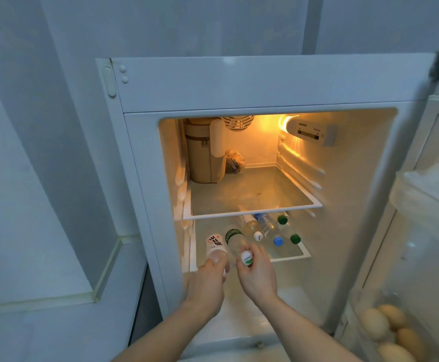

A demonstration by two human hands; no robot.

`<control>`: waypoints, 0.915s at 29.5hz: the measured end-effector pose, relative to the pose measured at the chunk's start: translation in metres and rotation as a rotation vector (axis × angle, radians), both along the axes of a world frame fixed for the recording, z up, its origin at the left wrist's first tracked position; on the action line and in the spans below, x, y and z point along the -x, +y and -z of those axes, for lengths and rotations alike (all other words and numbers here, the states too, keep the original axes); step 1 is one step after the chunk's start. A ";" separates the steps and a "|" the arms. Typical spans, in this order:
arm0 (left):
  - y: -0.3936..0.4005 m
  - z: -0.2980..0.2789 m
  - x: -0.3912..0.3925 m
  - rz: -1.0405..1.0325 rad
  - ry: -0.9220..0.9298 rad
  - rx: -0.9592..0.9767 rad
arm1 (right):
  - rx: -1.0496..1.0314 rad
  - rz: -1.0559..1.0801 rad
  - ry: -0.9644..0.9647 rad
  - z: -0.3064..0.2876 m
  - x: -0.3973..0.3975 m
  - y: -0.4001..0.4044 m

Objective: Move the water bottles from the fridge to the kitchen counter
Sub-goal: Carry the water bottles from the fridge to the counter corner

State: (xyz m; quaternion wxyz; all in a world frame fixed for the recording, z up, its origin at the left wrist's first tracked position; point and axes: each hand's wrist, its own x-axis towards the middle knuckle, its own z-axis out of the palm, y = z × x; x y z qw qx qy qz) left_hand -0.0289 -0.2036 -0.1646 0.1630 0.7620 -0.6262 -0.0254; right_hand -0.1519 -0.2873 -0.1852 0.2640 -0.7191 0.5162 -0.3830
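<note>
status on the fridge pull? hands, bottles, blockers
Left hand grips white-labelled clear plastic bottle; right hand grips green-labelled clear plastic bottle at its cap. Both on lower glass shelf. Other bottles lie behind. Nothing blocking.

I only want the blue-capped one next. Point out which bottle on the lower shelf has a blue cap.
The bottle with the blue cap lies between a white-capped bottle and a green-capped one.
</note>
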 end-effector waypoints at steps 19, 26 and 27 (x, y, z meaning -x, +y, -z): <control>0.175 -0.060 -0.035 -0.014 0.356 0.169 | -0.075 -0.183 0.076 -0.077 0.027 0.101; 0.296 -0.034 -0.049 -0.099 0.438 0.064 | -0.225 -0.444 0.232 -0.068 0.028 0.200; 0.329 -0.027 -0.054 -0.154 0.467 0.045 | -0.247 -0.513 0.258 -0.062 0.016 0.223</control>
